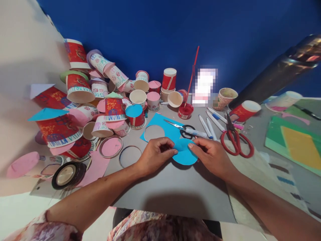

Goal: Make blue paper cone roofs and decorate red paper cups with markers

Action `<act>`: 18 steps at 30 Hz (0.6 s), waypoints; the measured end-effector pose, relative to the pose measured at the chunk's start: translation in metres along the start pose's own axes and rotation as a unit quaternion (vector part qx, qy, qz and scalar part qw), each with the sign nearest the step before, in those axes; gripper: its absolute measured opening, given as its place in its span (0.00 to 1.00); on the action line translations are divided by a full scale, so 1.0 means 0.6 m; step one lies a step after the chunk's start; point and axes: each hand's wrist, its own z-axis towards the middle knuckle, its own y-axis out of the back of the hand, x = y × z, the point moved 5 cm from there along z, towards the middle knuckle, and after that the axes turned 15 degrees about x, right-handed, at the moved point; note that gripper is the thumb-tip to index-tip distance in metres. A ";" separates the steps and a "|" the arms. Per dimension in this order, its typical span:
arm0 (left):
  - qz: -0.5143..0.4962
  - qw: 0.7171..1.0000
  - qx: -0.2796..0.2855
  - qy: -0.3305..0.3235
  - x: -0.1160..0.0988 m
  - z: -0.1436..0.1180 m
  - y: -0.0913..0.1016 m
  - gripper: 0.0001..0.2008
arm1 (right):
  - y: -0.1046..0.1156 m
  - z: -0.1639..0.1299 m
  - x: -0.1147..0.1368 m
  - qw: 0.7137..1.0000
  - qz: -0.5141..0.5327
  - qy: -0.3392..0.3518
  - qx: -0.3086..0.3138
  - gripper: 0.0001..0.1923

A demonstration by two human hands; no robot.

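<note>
A blue paper circle (184, 154) is held just above the grey board (173, 187), pinched between both hands. My left hand (155, 154) grips its left edge with thumb and fingers. My right hand (213, 155) pinches its right edge. Behind them lies a blue paper sheet (160, 125) with a round hole cut out. Small black-handled scissors (182, 129) rest on that sheet.
Many decorated paper cups (80, 100) are heaped at the left. Red-handled scissors (235, 140), several markers (209, 125), a red paint pot (185, 111) with a stick, tape rolls (67, 174), ring hoops (129, 155) and green and yellow sheets (296, 144) surround the board.
</note>
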 end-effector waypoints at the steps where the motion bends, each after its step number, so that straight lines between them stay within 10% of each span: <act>1: 0.035 0.999 -0.005 -0.020 -0.005 -0.001 0.001 0.06 | -0.001 0.000 0.000 1.000 -0.002 -0.001 0.006 0.17; 7: 0.128 0.986 -0.004 -0.110 -0.017 -0.005 -0.002 0.03 | -0.004 -0.001 0.000 1.000 -0.012 0.001 0.021 0.17; 18: 0.029 0.999 -0.021 -0.010 -0.007 -0.001 0.008 0.04 | -0.016 -0.005 0.015 0.995 -0.051 0.040 0.082 0.16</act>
